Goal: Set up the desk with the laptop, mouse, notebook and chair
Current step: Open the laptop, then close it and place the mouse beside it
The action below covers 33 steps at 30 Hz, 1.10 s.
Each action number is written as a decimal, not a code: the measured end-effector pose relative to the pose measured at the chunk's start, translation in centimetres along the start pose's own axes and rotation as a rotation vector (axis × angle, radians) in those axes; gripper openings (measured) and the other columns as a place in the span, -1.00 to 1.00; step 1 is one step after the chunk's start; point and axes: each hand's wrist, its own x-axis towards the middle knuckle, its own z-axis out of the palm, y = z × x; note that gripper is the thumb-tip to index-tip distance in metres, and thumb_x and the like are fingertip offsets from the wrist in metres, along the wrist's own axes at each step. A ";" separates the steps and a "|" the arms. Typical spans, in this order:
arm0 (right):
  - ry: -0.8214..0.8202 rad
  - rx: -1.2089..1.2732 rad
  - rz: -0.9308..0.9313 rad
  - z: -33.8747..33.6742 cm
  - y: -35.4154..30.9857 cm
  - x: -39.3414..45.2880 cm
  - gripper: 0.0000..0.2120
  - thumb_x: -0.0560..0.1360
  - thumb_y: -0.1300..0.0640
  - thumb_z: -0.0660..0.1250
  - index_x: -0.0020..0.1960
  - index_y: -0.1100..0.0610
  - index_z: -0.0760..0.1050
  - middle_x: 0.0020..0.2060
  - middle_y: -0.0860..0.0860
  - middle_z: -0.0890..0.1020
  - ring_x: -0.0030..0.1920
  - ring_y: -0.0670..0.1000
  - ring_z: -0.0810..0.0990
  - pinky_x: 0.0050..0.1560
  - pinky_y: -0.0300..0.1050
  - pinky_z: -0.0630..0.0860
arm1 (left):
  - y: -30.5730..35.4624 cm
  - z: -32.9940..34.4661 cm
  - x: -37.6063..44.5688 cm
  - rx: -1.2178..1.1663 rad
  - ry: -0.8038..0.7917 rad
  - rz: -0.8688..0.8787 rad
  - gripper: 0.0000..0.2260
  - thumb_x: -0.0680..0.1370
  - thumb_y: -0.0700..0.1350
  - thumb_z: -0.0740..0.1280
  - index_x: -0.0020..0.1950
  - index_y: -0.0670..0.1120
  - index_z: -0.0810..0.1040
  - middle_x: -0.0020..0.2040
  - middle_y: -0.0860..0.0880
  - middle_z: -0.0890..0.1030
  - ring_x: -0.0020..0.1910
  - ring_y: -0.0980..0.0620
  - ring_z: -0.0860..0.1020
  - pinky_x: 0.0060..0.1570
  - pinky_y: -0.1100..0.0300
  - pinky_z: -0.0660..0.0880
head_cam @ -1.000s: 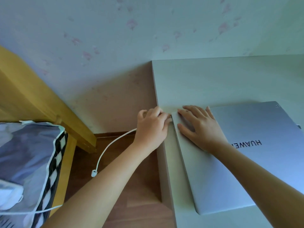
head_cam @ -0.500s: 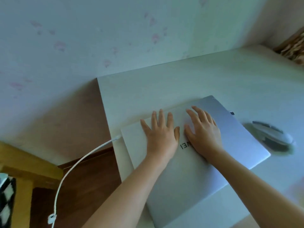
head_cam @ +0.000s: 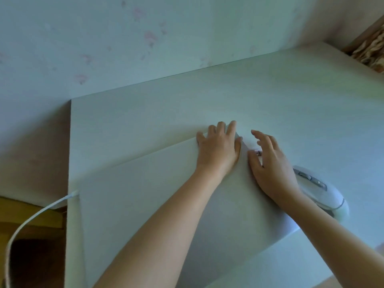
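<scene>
My forearms reach out over the closed laptop [head_cam: 145, 204], which lies flat on the white table [head_cam: 270, 96] under both my hands. A white charging cable [head_cam: 37, 215] is plugged into its edge well off to the left of my left hand and hangs down toward the floor. My left hand [head_cam: 218, 150] lies spread and flat on the lid near its far corner, fingers straight, gripping nothing. My right hand [head_cam: 270, 165] sits just beside it, apart from it, fingers loosely spread; the thumb rests at the laptop's side by a small plugged-in dongle [head_cam: 258, 153], though I cannot tell whether I pinch it. The white mouse [head_cam: 320, 190] lies just right of my right wrist. Beyond my fingertips is bare tabletop, then the wall. So I judge the laptop placed, powered and the mouse out; opening the lid, the notebook and the chair remain, neither in sight.
</scene>
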 end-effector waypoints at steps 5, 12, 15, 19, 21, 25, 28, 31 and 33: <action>-0.024 0.082 0.032 -1.2 3.0 0.9 -0.59 0.54 0.11 0.23 0.38 -0.01 0.35 0.23 -0.06 0.55 0.22 0.03 0.49 0.15 -0.05 0.42 | 0.3 0.6 2.5 -0.039 0.034 -0.083 -0.76 0.60 -0.02 0.16 0.14 -0.10 0.51 0.07 -0.13 0.52 0.07 -0.18 0.46 -0.18 0.02 0.31; -0.012 0.170 -0.139 -1.6 5.4 2.0 -0.71 0.39 0.21 0.47 0.11 0.07 0.62 -0.06 0.00 0.69 -0.01 0.08 0.61 0.02 -0.21 0.43 | 0.4 0.1 4.0 -0.092 -0.054 -0.183 -0.72 0.61 0.06 0.14 -0.03 -0.12 0.50 -0.04 -0.14 0.57 -0.02 -0.19 0.50 -0.17 0.06 0.33; 0.007 0.226 -0.150 -1.1 5.3 3.3 -0.75 0.38 0.25 0.47 0.04 0.08 0.64 -0.20 -0.04 0.65 -0.13 0.04 0.58 -0.07 -0.07 0.48 | 0.6 -0.3 5.1 -0.062 -0.120 -0.213 -0.66 0.63 0.06 0.10 -0.19 -0.12 0.46 -0.18 -0.11 0.50 -0.08 -0.18 0.50 -0.23 0.11 0.23; -0.028 0.578 0.037 -0.7 4.3 5.1 -0.71 0.37 0.32 0.45 0.00 0.00 0.61 -0.22 -0.11 0.63 -0.22 -0.14 0.60 -0.15 -0.31 0.52 | 0.4 -1.2 6.0 -0.087 -0.163 -0.264 -0.61 0.65 0.03 0.04 -0.24 -0.16 0.45 -0.13 -0.24 0.59 -0.05 -0.21 0.51 -0.22 0.11 0.22; -0.019 0.755 0.152 -0.8 3.9 5.6 -0.76 0.38 0.30 0.46 -0.05 0.00 0.62 -0.21 -0.08 0.65 -0.24 -0.16 0.63 -0.21 -0.37 0.51 | 0.2 -1.9 6.2 -0.134 -0.140 -0.268 -0.58 0.65 0.01 0.05 -0.26 -0.20 0.45 -0.19 -0.24 0.57 -0.09 -0.22 0.50 -0.22 0.07 0.26; -0.076 1.296 0.417 -1.9 2.5 5.5 -0.88 0.37 0.34 0.45 -0.12 0.19 0.63 -0.24 0.03 0.66 -0.26 0.00 0.69 -0.21 -0.27 0.58 | 0.0 -3.7 6.3 -0.299 -0.061 -0.259 -0.59 0.64 -0.01 0.11 -0.31 -0.20 0.47 -0.41 -0.04 0.48 -0.27 -0.10 0.48 -0.23 0.10 0.35; -0.210 1.489 0.552 -2.5 1.4 5.2 -0.88 0.32 0.31 0.46 -0.14 0.26 0.61 -0.30 0.09 0.66 -0.29 0.02 0.69 -0.26 -0.27 0.59 | 0.1 -4.4 5.8 -0.379 -0.045 -0.246 -0.63 0.62 0.00 0.14 -0.32 -0.15 0.47 -0.47 0.04 0.42 -0.38 0.05 0.39 -0.29 0.16 0.30; -0.228 1.511 0.614 -2.5 0.6 4.8 -0.85 0.31 0.28 0.48 -0.14 0.28 0.61 -0.35 0.11 0.67 -0.34 0.00 0.67 -0.23 -0.23 0.62 | 0.2 -4.4 5.4 -0.411 -0.046 -0.216 -0.63 0.55 0.06 0.11 -0.31 -0.13 0.48 -0.47 0.04 0.43 -0.39 0.10 0.37 -0.32 0.19 0.28; -0.206 1.509 0.641 -2.2 0.2 4.8 -0.88 0.33 0.30 0.47 -0.14 0.30 0.61 -0.35 0.11 0.67 -0.38 -0.01 0.64 -0.26 -0.21 0.61 | 0.3 -4.3 5.4 -0.409 -0.051 -0.207 -0.64 0.54 0.07 0.10 -0.32 -0.11 0.47 -0.48 0.06 0.42 -0.41 0.12 0.37 -0.34 0.22 0.27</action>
